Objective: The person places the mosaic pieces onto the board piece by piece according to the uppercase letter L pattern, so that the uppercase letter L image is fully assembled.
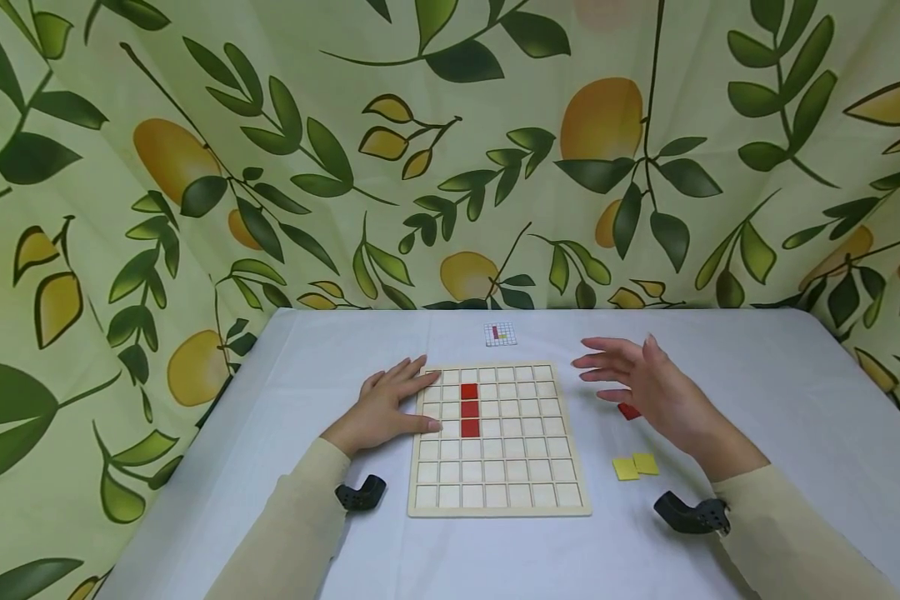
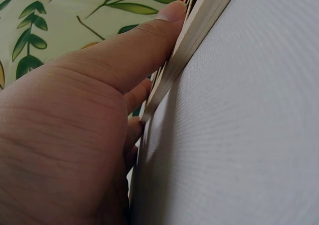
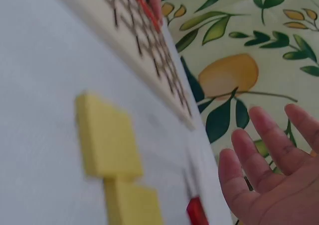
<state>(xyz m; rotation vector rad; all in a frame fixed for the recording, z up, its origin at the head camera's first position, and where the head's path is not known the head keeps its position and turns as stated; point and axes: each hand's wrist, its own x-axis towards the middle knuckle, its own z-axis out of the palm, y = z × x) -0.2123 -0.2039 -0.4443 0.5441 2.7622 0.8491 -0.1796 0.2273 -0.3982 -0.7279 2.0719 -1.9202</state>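
Fingers, left hand (image 1: 382,408): spread, resting on pale wooden grid board (image 1: 506,471)
Fingers, right hand (image 1: 663,396): apart, hovering near loose red square tile (image 1: 627,412)
Board: three red square tiles (image 1: 470,409), one column

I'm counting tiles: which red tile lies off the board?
The red tile right of the board, partly hidden by the right hand. The other three red tiles sit in a column on the board.

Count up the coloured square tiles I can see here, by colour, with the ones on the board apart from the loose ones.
Red square tiles on the pale wooden grid board: 3
Loose red tile, partly hidden by the right hand: 1
Loose yellow square tiles: 2
Total in sight: 6
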